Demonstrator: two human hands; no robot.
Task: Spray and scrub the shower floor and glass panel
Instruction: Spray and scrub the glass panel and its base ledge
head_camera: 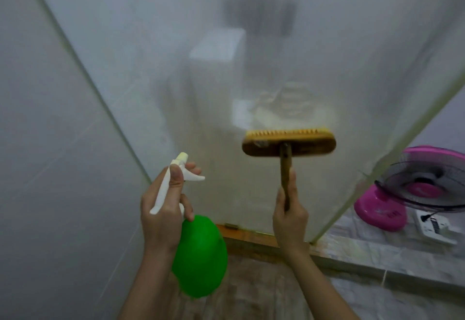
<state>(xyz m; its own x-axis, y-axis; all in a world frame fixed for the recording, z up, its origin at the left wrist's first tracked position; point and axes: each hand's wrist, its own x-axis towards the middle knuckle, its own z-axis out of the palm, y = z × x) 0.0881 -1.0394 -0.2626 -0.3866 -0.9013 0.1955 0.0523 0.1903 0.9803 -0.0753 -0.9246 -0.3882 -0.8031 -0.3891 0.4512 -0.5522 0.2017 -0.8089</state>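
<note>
Green bottle (200, 254), one; brush (289, 143), one (on glass (276, 55)); two hands (163, 209) (289, 216) gripping.

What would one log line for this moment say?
step: scrub glass panel | left hand: grips spray bottle | right hand: holds brush against panel

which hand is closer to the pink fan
Right. The right hand, gripping the brush, is left of the pink fan; the left hand, holding the spray bottle, is farther left.
</note>
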